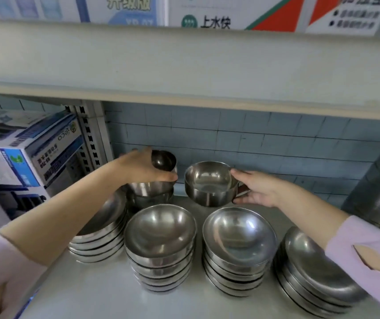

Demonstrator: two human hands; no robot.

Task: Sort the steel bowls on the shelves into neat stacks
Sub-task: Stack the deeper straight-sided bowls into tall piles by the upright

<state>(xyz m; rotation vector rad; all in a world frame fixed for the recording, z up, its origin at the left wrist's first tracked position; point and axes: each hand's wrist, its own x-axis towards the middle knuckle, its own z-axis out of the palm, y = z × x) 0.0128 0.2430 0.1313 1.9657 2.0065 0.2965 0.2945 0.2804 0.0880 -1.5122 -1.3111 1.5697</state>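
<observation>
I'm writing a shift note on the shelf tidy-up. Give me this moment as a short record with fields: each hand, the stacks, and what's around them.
left hand: grips a small bowl on top of the back stack
right hand: holds a deep bowl, thumb on its rim
front stacks: four, of shallow bowls; far-left stack leans
shelf: steel
surroundings: cardboard box at left, tiled wall behind

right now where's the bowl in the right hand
Head view, centre back of the shelf: the right hand grips the deep bowl by its rim, just right of the back stack gripped by the left hand.
</observation>
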